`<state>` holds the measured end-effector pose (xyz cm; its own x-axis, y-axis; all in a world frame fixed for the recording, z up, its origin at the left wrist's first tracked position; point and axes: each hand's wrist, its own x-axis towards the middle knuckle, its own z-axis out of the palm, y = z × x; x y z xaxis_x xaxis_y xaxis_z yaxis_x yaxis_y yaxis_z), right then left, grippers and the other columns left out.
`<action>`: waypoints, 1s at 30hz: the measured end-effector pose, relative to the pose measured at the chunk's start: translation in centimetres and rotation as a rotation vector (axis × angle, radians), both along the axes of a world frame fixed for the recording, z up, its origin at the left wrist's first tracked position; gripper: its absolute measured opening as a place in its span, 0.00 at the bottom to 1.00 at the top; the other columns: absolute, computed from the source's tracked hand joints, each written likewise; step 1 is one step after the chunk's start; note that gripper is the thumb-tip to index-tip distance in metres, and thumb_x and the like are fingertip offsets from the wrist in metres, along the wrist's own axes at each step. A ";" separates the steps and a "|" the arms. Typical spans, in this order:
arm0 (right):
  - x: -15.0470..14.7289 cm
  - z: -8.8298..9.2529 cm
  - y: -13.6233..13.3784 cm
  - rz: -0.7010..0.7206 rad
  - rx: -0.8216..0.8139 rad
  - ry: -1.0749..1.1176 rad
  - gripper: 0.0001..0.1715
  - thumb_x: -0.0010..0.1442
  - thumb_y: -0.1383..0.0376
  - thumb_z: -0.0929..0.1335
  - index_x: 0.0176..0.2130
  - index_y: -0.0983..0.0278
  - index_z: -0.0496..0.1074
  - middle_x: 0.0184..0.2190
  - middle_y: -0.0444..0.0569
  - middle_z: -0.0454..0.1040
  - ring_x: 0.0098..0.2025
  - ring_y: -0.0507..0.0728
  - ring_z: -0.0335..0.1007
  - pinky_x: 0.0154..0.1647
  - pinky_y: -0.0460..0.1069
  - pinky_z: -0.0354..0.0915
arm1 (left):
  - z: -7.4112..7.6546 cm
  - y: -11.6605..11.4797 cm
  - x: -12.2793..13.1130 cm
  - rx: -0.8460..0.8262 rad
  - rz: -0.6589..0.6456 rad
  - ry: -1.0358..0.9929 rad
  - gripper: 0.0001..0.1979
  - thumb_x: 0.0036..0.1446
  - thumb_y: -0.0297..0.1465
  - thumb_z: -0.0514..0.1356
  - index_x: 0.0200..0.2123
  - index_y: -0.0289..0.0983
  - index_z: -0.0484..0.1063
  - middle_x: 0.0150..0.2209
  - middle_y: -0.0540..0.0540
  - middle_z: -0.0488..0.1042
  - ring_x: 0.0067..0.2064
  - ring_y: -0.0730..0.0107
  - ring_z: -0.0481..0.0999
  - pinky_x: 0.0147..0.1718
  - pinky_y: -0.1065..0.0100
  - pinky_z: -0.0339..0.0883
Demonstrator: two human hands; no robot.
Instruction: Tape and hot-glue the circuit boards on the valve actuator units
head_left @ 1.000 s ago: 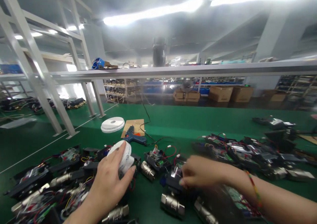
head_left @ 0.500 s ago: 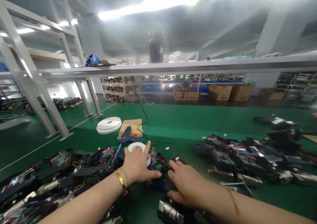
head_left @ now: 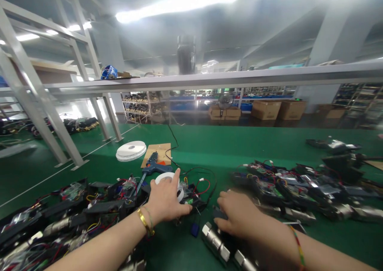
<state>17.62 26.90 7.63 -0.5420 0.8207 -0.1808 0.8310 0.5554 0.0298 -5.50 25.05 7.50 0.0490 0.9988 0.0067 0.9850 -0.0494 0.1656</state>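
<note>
Both our hands are down among wired assemblies on the green surface (head_left: 239, 147).

Our left hand (head_left: 165, 201) lies flat with fingers spread over a white tape roll (head_left: 167, 179), index finger stretched across its top, not gripping it; the roll sits on a black module with red wires (head_left: 194, 193), just in front of the blue glue gun (head_left: 155, 168). Our right hand (head_left: 236, 217) is curled, palm down, on a dark assembly with silver cylinders (head_left: 217, 243) near the bottom edge; we cannot tell whether its fingers close around the piece. A second, flat white tape roll (head_left: 131, 150) lies farther back beside a cardboard sheet (head_left: 163, 151). More assemblies lie in a left pile (head_left: 68, 211) and a right pile (head_left: 302, 187).
</note>
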 end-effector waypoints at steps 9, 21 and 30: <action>-3.3 -0.6 6.8 0.154 -0.207 0.041 0.16 0.52 0.60 0.75 0.43 0.56 0.80 0.37 0.45 0.81 0.40 0.58 0.76 0.34 0.46 0.64 | -0.5 -1.9 -2.7 -0.029 -0.002 -0.037 0.53 0.46 0.47 0.59 0.70 0.31 0.42 0.64 0.32 0.62 0.63 0.46 0.62 0.62 0.45 0.51; -1.3 -1.0 8.5 0.199 -0.044 0.093 0.10 0.61 0.64 0.70 0.43 0.61 0.80 0.42 0.52 0.81 0.47 0.62 0.76 0.46 0.52 0.67 | 0.7 -1.5 -2.7 -0.101 -0.095 0.032 0.55 0.45 0.47 0.61 0.70 0.32 0.40 0.67 0.34 0.57 0.66 0.49 0.58 0.64 0.46 0.49; -0.2 -1.4 7.4 0.185 -0.138 -0.063 0.09 0.60 0.62 0.72 0.40 0.65 0.78 0.36 0.48 0.80 0.41 0.58 0.77 0.45 0.56 0.71 | 1.3 0.9 0.3 -0.142 -0.239 0.173 0.59 0.38 0.47 0.67 0.69 0.31 0.45 0.57 0.26 0.68 0.58 0.34 0.67 0.59 0.30 0.48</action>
<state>17.41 34.35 6.20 -0.6649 0.6738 -0.3225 0.7138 0.7003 -0.0084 -5.25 25.98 8.85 0.2708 0.9491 -0.1611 0.9623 -0.2715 0.0183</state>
